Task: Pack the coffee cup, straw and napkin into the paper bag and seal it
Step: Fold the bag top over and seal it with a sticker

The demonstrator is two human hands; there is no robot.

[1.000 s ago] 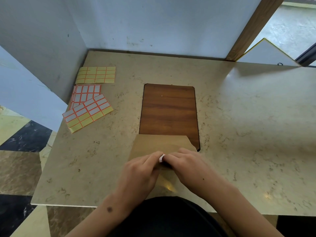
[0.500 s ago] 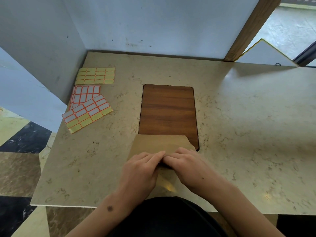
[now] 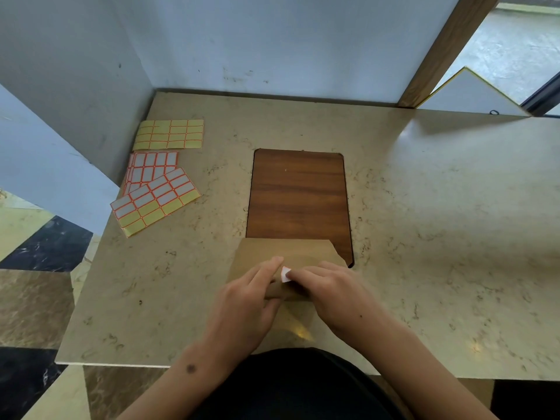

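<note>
Both hands are working at the folded top of the paper bag, which is lying flat at the near edge of the counter, overlapping the wood inlay; half a second ago the fingertips were covering the fold, now a white sticker is showing again between them; I am judging the seal as being pressed down, nearly finished; left hand is pinning the flap, right hand is pinching the sticker; count: one bag, one sticker in play, three label sheets far left; cup, straw and napkin are not showing, presumably inside.
</note>
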